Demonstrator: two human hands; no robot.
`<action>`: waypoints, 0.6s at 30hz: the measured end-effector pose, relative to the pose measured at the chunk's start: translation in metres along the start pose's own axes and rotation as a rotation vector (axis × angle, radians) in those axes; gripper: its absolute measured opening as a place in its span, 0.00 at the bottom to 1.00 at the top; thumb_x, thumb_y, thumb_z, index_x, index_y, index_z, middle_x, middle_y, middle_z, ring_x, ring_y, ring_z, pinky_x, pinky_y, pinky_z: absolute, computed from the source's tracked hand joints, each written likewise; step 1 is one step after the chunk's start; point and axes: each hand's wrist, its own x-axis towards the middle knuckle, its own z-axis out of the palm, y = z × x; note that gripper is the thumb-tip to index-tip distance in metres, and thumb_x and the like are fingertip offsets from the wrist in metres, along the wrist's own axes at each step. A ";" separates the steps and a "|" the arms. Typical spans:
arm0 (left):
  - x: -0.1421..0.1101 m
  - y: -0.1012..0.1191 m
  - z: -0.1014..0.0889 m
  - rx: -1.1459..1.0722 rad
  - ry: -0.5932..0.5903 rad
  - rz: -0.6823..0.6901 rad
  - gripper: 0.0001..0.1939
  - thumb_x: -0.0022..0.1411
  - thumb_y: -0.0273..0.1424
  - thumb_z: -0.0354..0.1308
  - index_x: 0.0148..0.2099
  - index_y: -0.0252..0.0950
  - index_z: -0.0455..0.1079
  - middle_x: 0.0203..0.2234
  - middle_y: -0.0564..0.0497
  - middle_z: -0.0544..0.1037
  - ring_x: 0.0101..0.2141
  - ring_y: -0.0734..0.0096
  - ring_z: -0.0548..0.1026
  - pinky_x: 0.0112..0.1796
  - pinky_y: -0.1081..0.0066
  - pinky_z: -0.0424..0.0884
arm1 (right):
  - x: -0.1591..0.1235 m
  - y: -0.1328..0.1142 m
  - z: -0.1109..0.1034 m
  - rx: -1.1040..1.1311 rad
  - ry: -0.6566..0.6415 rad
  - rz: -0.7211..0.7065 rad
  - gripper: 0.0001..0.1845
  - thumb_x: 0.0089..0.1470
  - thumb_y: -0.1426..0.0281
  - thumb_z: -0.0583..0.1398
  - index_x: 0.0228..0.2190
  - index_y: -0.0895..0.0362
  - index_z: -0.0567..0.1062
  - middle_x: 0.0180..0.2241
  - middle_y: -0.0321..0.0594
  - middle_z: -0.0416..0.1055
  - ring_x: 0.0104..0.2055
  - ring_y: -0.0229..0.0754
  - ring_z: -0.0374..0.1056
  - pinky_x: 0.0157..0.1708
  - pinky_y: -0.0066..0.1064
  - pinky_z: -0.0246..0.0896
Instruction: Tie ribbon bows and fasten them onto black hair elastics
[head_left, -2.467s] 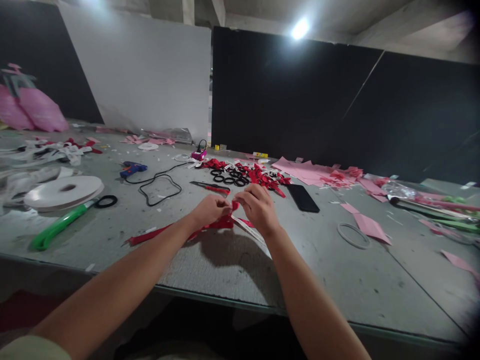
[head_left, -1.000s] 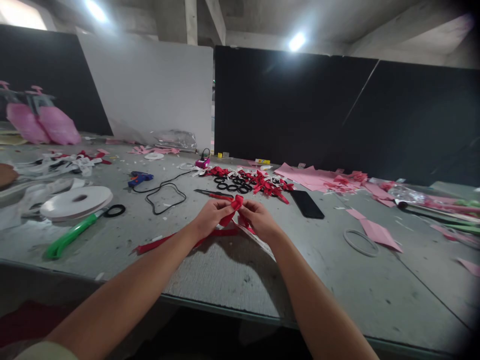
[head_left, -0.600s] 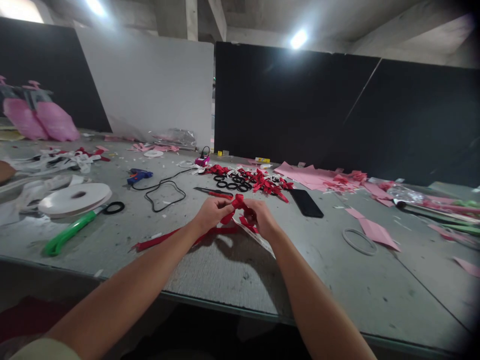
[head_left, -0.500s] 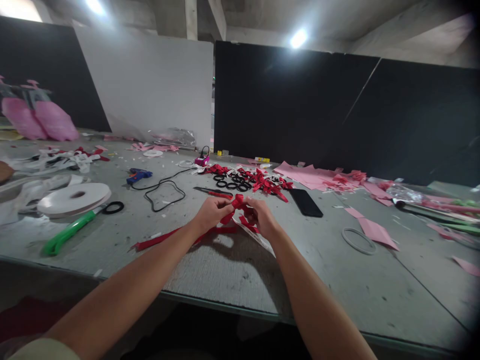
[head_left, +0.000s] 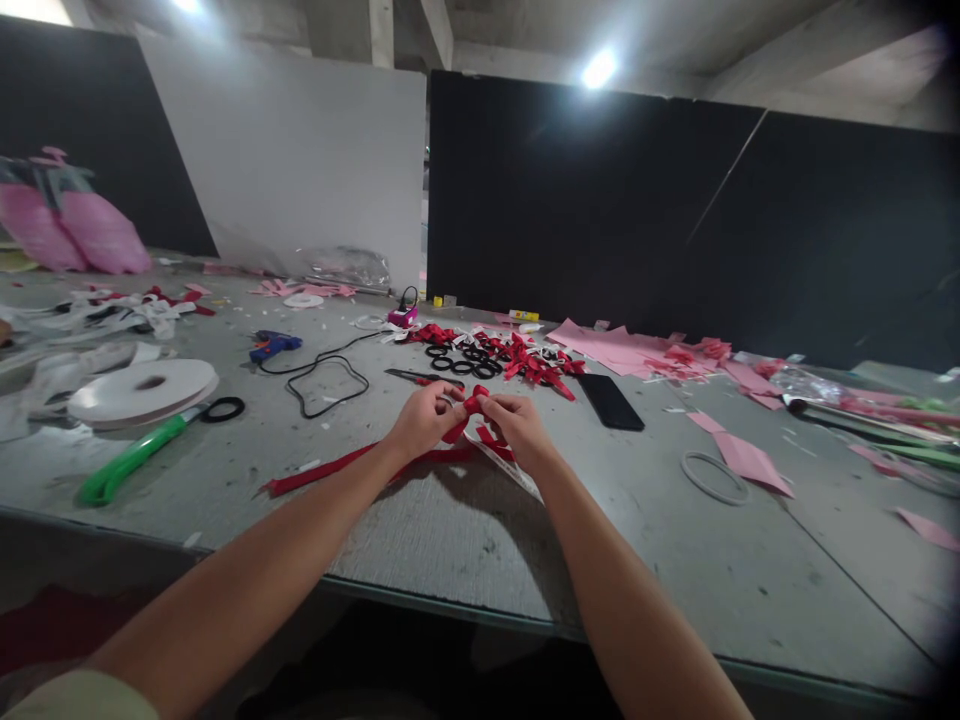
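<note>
My left hand [head_left: 422, 420] and my right hand [head_left: 517, 430] meet over the middle of the grey table [head_left: 465, 540]. Both pinch a folded loop of red ribbon [head_left: 471, 404] between their fingertips. The ribbon's long tail [head_left: 315, 472] trails left along the table from under my left hand. A white strip [head_left: 516, 470] lies beneath my right hand.
Behind my hands lie red-handled scissors [head_left: 424, 377], a pile of red bows and black rings [head_left: 495, 357], and a black phone [head_left: 610, 401]. A blue glue gun [head_left: 274, 345] with its black cord, a white tape roll [head_left: 142, 387] and green scissors [head_left: 131, 460] sit left. Pink paper [head_left: 742, 455] and a white ring [head_left: 709, 476] lie right.
My hands have kept working the red ribbon in place; the loop between my fingers is now pinched tighter. The view has shifted slightly.
</note>
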 end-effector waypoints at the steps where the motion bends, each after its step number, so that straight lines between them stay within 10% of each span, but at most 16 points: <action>1: 0.000 0.000 0.000 0.000 0.004 -0.001 0.22 0.57 0.45 0.58 0.43 0.31 0.72 0.17 0.55 0.69 0.19 0.74 0.63 0.23 0.75 0.59 | 0.000 0.001 0.000 -0.006 0.000 -0.004 0.23 0.46 0.52 0.63 0.18 0.59 0.70 0.16 0.31 0.55 0.19 0.32 0.48 0.19 0.27 0.39; 18: 0.000 -0.002 -0.004 0.254 0.092 0.075 0.14 0.58 0.35 0.56 0.39 0.32 0.78 0.20 0.52 0.74 0.21 0.73 0.66 0.26 0.74 0.58 | 0.008 0.006 -0.018 -0.155 -0.046 0.016 0.23 0.48 0.49 0.62 0.25 0.58 0.73 0.16 0.29 0.57 0.17 0.31 0.48 0.17 0.26 0.42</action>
